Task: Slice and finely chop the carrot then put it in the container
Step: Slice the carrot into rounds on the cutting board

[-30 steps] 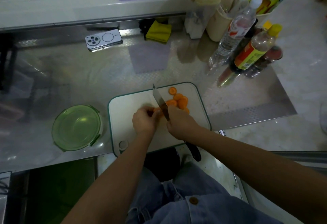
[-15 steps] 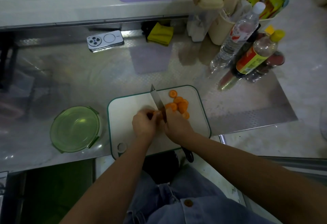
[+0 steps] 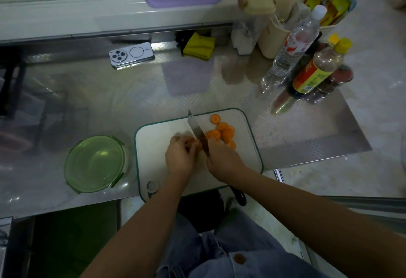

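On the board (image 3: 153,146), left grip (image 3: 179,157) pinching carrot stub (image 3: 198,146), right grip (image 3: 224,161) clasping knife (image 3: 196,129), slices (image 3: 224,131) toward right edge

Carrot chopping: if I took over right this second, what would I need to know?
Left hand: pinches the carrot end, mostly hidden under its fingers, on the cutting board.
Right hand: grips the knife, with the blade right beside the carrot end.
Done: a pile of round slices lies on the board, right of the blade.
Left: slice the end, chop everything finely, then move it into the green container left of the board; no carrot shows in it.
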`<state>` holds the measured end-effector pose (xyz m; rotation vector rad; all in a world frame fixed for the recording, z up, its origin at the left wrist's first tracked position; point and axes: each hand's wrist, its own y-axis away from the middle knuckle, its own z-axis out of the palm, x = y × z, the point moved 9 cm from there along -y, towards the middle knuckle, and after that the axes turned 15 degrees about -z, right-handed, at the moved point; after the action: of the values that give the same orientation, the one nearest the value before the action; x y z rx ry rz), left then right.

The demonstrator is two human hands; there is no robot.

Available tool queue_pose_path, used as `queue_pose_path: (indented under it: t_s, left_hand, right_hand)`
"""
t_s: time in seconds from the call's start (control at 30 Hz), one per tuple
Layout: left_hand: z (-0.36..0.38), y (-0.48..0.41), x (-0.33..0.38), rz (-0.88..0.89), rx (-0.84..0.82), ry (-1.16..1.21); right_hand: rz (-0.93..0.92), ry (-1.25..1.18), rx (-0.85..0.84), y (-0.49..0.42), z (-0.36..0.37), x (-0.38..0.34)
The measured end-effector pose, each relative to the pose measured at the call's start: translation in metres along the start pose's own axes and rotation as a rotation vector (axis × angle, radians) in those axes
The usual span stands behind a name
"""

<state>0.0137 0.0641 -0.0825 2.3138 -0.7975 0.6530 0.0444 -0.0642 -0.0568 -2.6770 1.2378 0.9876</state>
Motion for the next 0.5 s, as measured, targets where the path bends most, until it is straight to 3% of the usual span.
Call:
queue_pose_path:
  t_s: [0.13,0.5]
  left_hand:
    - [0.008,0.005,0.002,0.151,-0.062,-0.064]
    - [0.014,0.004,0.012,0.193,-0.078,-0.189]
  right_hand:
    - [-0.034,0.059,-0.023,-0.002,0.006,0.002]
    - [-0.086,0.107,0.016,-0.004,0.012,0.004]
